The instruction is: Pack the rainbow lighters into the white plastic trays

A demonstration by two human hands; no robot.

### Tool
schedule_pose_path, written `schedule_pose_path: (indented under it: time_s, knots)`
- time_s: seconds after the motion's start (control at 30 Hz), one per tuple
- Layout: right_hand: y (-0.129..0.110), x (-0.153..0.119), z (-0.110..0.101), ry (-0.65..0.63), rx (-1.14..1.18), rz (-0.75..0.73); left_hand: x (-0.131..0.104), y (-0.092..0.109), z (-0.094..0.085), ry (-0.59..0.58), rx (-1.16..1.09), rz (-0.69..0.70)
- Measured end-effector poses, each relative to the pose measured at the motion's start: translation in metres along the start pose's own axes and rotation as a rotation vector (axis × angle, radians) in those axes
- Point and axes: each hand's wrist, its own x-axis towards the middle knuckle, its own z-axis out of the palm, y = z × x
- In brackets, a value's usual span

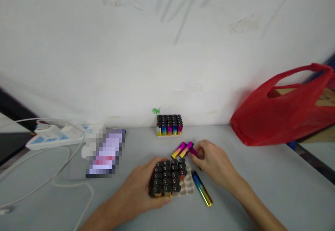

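My left hand point(136, 187) is wrapped around the left side of a block of black-topped lighters point(166, 178), which stand upright in a pale tray point(190, 187). Bare pockets of the tray show along its right side. Just beyond the tray's right back corner, my right hand point(213, 159) pinches a magenta lighter point(193, 151), its lower end hidden by the fingers. Beside that lie two pink-and-yellow lighters point(178, 150) on the table. A shiny blue-to-gold lighter point(202, 189) rests at a slant right of the tray.
Against the wall stands a full block of lighters point(169, 126). To the left are a phone point(107, 154), a white power strip point(59, 137) and loose white cables point(65, 183). A red plastic bag point(282, 108) sits at the right back edge of the grey table point(261, 175).
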Motion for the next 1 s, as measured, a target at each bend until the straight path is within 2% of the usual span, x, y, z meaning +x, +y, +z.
schedule_pose_path:
  time_s: [0.1,0.2,0.3,0.4,0.47,0.57,0.63,0.77,1.0]
  knots:
    - [-0.002,0.001,-0.002,0.017,0.163,-0.053,0.0,0.001,0.0,0.0,-0.008,-0.001]
    - [-0.007,0.001,0.0,0.003,0.587,-0.062,0.001,0.002,-0.001,-0.008,-0.005,-0.003]
    - [-0.015,0.0,0.003,-0.073,0.942,-0.066,0.001,0.002,0.0,-0.01,0.0,-0.001]
    - [-0.02,0.0,0.005,-0.116,1.172,0.034,0.0,0.001,0.0,0.0,0.0,-0.003]
    - [-0.022,0.0,0.006,-0.199,1.311,0.136,0.0,0.0,0.0,0.001,-0.003,-0.001]
    - [-0.022,0.001,0.006,-0.355,1.438,0.196,0.0,0.001,0.0,-0.001,-0.007,0.003]
    - [-0.021,0.002,0.008,-0.401,1.516,0.201,0.0,0.001,0.0,0.001,-0.007,0.009]
    - [-0.017,0.003,0.013,-0.438,1.639,0.213,0.001,-0.001,0.001,0.012,-0.006,0.02]
    - [-0.016,0.0,0.02,-0.425,1.712,0.227,0.0,-0.004,0.002,0.004,0.001,0.027]
